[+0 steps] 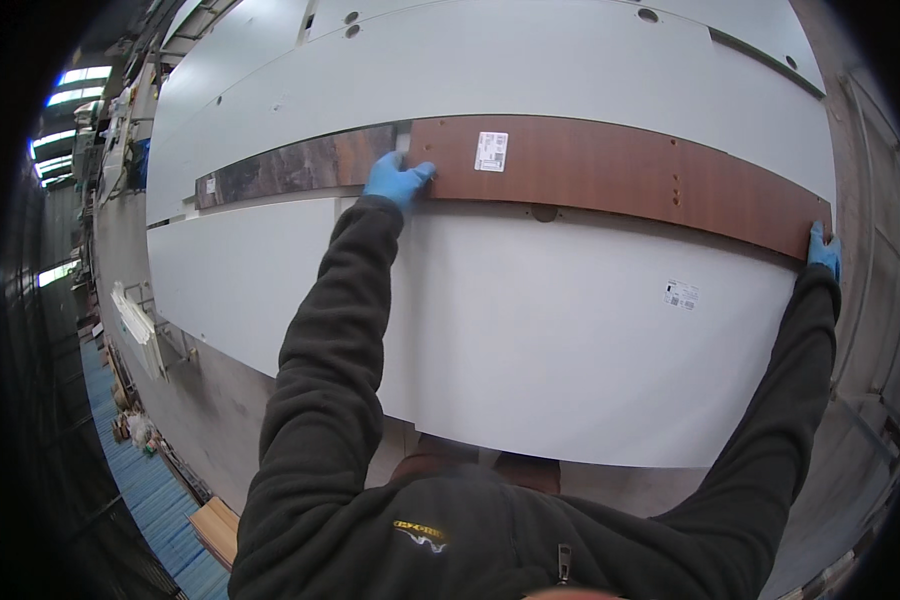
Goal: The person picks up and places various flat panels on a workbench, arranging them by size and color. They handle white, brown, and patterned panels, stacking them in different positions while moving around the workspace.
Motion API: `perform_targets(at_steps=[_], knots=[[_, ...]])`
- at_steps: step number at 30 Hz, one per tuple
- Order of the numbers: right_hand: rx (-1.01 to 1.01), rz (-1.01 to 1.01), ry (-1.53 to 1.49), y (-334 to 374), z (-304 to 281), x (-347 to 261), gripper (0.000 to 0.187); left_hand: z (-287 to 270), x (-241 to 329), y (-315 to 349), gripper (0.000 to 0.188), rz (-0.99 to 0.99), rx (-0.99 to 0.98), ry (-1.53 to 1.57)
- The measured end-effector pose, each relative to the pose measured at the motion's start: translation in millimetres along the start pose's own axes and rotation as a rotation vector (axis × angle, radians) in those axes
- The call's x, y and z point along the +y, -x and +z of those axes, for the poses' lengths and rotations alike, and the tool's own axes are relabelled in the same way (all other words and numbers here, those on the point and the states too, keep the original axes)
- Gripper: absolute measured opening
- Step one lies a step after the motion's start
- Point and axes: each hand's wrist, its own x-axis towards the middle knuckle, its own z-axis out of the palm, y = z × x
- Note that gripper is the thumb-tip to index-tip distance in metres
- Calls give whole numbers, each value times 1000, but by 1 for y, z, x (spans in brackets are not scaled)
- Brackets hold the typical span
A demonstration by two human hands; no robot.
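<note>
A long reddish-brown wood panel [590,175] with drilled holes and a white label lies across large white panels [570,340]. My left hand [398,181], in a blue glove, grips its left end, with the thumb over the panel's face. At the far right end, my blue-gloved right hand [823,252] holds the corner, its fingers partly hidden. A narrow dark marbled board [295,172] stretches leftward from beside my left hand. Below the brown panel, a white label [682,294] sticks to the white surface.
More white panels [500,65] with round holes lie beyond the brown one. On the left stands a rack with pale strips [140,328]. Wooden boards [215,528] lie at the lower left, near a blue slatted strip [135,465]. A metal frame [875,240] runs along the right.
</note>
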Motion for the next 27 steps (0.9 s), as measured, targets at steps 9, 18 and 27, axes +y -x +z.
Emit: perform_targets(at_steps=[9, 18, 27], knots=[[-44, 33, -276, -20, -7, 12, 89, -12, 3, 17, 46, 101, 0, 194], [108, -41, -257, 28, -2, -34, 86, -19, -4, -2, 49, 165, 82, 129], [69, -47, -272, 19, 6, -19, 86, -17, -10, -11, 47, 163, 58, 63]])
